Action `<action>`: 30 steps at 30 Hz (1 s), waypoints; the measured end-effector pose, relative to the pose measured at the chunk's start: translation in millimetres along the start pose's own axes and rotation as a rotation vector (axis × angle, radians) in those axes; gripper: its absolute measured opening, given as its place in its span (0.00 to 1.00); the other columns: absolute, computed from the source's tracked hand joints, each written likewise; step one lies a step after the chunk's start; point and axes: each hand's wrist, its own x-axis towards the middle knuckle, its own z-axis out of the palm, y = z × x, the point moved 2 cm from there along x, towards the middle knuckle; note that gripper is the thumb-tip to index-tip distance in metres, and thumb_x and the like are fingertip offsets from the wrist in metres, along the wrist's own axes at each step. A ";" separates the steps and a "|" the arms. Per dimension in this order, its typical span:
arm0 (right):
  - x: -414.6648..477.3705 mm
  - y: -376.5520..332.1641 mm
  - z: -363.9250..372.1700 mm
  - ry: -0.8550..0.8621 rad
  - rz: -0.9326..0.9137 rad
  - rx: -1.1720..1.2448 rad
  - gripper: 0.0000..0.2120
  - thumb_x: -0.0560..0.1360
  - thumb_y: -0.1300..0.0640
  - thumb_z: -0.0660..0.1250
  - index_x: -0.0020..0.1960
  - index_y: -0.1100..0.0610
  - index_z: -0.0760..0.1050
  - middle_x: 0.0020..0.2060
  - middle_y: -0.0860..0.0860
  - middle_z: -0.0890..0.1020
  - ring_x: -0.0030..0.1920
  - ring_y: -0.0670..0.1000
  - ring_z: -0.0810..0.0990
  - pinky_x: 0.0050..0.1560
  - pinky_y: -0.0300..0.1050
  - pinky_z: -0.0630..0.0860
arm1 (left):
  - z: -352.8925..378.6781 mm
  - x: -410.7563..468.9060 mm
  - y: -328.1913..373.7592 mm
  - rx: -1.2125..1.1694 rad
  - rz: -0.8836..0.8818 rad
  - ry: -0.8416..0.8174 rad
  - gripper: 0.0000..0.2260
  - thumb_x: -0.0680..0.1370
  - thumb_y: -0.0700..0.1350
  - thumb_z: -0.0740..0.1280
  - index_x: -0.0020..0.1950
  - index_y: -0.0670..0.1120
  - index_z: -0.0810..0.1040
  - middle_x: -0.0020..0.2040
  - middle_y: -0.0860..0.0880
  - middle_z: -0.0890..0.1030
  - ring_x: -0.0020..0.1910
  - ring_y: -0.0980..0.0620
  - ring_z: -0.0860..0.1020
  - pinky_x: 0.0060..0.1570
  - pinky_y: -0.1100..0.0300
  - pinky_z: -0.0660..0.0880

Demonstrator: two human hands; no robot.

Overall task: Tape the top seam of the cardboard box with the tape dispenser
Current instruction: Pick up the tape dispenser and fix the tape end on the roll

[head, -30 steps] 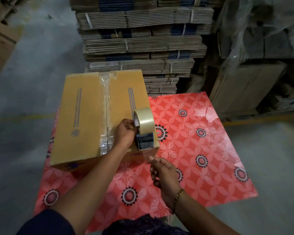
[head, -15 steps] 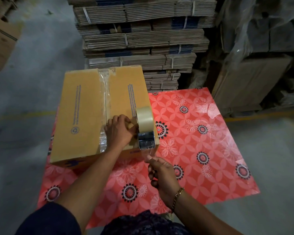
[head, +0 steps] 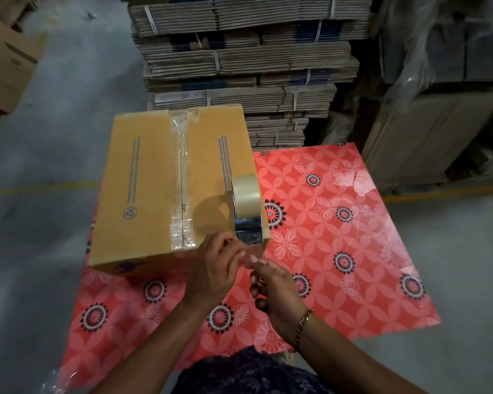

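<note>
A brown cardboard box (head: 148, 189) lies on the left part of a red flowered table (head: 339, 231). Clear tape (head: 180, 177) runs along its top seam from the far edge to the near edge. The tape dispenser (head: 247, 226), with its pale tape roll (head: 245, 194), stands upright on the box's near right corner with no hand around it. My left hand (head: 214, 268) and my right hand (head: 272, 285) meet just in front of the dispenser. Their fingertips pinch the short clear tape strip (head: 254, 250) coming out of it.
Tall strapped stacks of flat cardboard (head: 239, 52) stand right behind the table. Plastic-wrapped cartons (head: 439, 66) fill the right side. Another brown box (head: 3, 61) sits on the grey floor at far left. The table's right half carries nothing.
My left hand let go of the dispenser and came down to its front, joining my right hand on the tape strip. The dispenser stays standing on the box corner.
</note>
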 end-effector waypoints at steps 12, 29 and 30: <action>10.7 -0.1 -50.7 0.152 -0.594 -0.754 0.14 0.75 0.54 0.73 0.57 0.43 0.73 0.45 0.45 0.80 0.35 0.47 0.80 0.35 0.42 0.76 | -4.7 5.5 -0.7 -0.091 -0.036 -0.015 0.04 0.76 0.38 0.73 0.46 0.46 0.81 0.46 0.51 0.78 0.47 0.51 0.77 0.46 0.54 0.75; 37.7 -31.7 -39.6 0.044 -0.911 -1.145 0.02 0.75 0.58 0.71 0.46 0.54 0.79 0.46 0.49 0.77 0.36 0.48 0.76 0.37 0.53 0.77 | 1.2 -8.2 -5.1 -0.326 -0.256 -0.012 0.22 0.75 0.45 0.72 0.66 0.53 0.69 0.56 0.54 0.75 0.46 0.60 0.78 0.43 0.62 0.78; 37.2 -32.3 -39.4 0.036 -0.907 -1.134 0.02 0.75 0.57 0.71 0.46 0.54 0.79 0.45 0.48 0.78 0.36 0.48 0.76 0.37 0.53 0.77 | 1.7 -11.0 -6.1 -0.313 -0.256 0.002 0.22 0.74 0.41 0.73 0.65 0.53 0.70 0.56 0.53 0.75 0.46 0.60 0.78 0.43 0.58 0.79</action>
